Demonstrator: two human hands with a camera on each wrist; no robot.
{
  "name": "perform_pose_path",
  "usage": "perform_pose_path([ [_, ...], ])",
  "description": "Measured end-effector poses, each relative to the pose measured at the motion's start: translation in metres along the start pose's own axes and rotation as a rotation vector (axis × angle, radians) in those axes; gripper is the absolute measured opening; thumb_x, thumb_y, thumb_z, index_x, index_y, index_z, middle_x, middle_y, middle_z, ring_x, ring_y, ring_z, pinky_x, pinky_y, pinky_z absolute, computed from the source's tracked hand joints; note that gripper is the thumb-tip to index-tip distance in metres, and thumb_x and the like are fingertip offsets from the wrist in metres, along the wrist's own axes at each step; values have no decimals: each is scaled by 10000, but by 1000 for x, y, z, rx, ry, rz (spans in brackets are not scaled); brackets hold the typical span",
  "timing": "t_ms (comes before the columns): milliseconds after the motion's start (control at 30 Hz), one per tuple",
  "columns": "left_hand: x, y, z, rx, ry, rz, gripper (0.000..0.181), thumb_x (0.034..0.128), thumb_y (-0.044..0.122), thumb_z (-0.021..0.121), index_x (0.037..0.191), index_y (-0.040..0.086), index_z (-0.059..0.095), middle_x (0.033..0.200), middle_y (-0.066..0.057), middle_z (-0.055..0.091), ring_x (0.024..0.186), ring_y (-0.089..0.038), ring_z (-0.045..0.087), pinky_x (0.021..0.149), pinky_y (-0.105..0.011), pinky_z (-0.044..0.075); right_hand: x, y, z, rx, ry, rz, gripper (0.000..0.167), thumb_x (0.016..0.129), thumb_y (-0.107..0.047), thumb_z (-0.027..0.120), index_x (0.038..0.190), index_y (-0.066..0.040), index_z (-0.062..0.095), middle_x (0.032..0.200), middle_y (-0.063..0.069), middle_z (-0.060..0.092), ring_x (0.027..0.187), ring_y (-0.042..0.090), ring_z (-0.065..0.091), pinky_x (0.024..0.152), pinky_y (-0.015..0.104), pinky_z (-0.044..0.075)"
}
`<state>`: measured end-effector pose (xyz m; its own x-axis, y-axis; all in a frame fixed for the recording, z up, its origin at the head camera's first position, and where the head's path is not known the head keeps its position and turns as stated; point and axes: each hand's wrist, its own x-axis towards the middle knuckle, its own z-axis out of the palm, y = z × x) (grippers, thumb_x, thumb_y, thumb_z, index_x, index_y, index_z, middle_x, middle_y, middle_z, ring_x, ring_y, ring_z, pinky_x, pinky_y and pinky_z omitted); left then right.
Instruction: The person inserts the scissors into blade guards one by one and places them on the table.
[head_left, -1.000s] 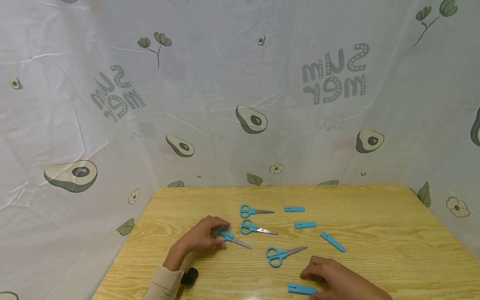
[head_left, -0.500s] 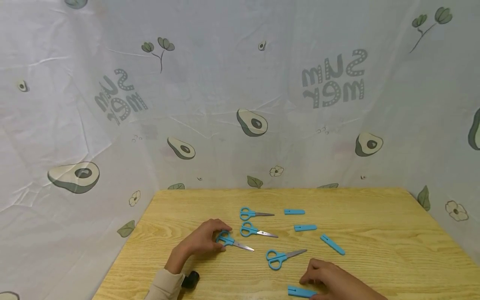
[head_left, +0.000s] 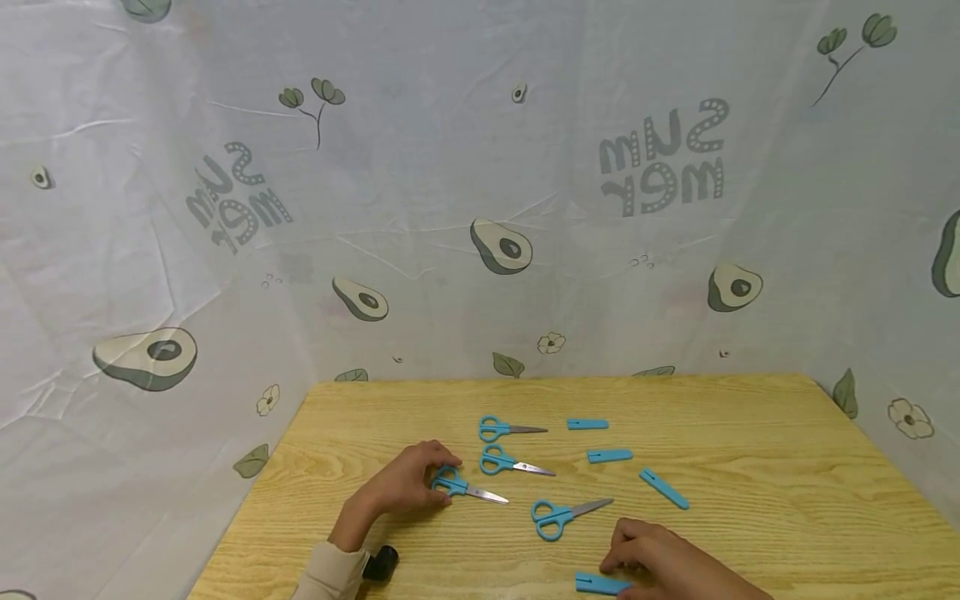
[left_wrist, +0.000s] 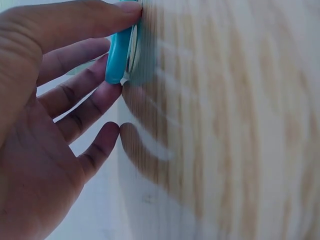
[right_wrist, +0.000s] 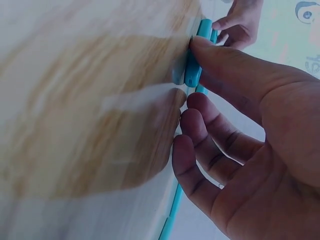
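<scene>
My left hand pinches the blue handle of a pair of scissors at the table's left; its blades lie toward the right. In the left wrist view, the thumb of that hand presses the handle from one side, with fingers at the other. At the front right, my right hand holds one end of a blue blade cover. The right wrist view shows the thumb of the hand on the cover, the lower fingers curved near the tabletop.
Three other scissors lie on the wooden table between the hands. Three more blue covers lie right of them. A patterned cloth hangs behind. A black object sits at the left wrist.
The scissors in my left hand have turned slightly, their tip shifting a little to the right. The right hand has barely moved, and the head view has tilted slightly.
</scene>
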<state>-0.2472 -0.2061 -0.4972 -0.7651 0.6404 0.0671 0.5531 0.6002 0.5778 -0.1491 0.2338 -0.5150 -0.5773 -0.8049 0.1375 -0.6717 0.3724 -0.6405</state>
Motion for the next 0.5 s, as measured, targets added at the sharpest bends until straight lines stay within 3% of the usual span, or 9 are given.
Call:
perform_pose_path([
  [267, -3, 3, -3, -12, 0, -9, 490, 901, 152, 880, 1356, 54, 725, 1228, -27, 660, 1061, -169, 640, 934, -327, 588, 5, -22, -7, 2, -7, 32, 177, 983, -153, 796, 1132, -67, 834, 1012, -76, 632, 859, -99, 477, 655, 160, 464],
  [500, -5, 1, -4, -4, 8, 1, 456, 900, 151, 883, 1321, 47, 743, 1204, -38, 643, 1030, -172, 620, 902, -316, 571, 6, -23, -7, -2, 7, 27, 148, 974, -127, 801, 1101, -62, 838, 1008, -72, 635, 866, -99, 487, 653, 162, 479],
])
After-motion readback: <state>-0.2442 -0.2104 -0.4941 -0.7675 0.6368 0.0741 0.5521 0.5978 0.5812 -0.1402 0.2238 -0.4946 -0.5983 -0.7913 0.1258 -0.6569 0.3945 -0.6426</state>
